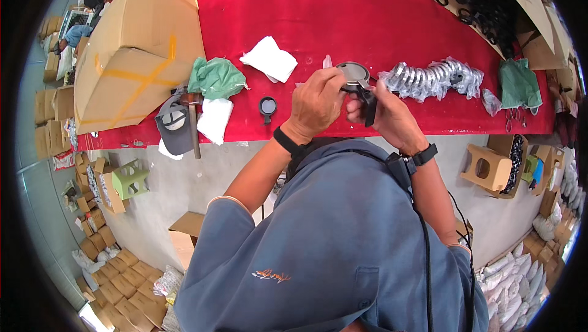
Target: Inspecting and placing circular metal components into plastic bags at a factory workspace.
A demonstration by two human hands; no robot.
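Above the red-covered table, both hands hold a round, mirror-like disc in a black rim with a black arm (353,75). My left hand (318,100) is closed on the left side of its rim. My right hand (392,116) is closed around the black arm on the right side, which points down toward me; the fingertips are partly hidden. A smaller black ring-shaped piece with a grey round face (267,106) lies to the left of my left hand. To the right of my right hand runs a row of plastic-wrapped rings (429,80).
A large cardboard box (138,44) stands at left, beside a green bag (217,78), a dark cap (174,125) and a hammer (195,127). White sheets (269,59) lie ahead. At right are an open box of black parts (478,7), another green bag (519,84) and scissors (514,116).
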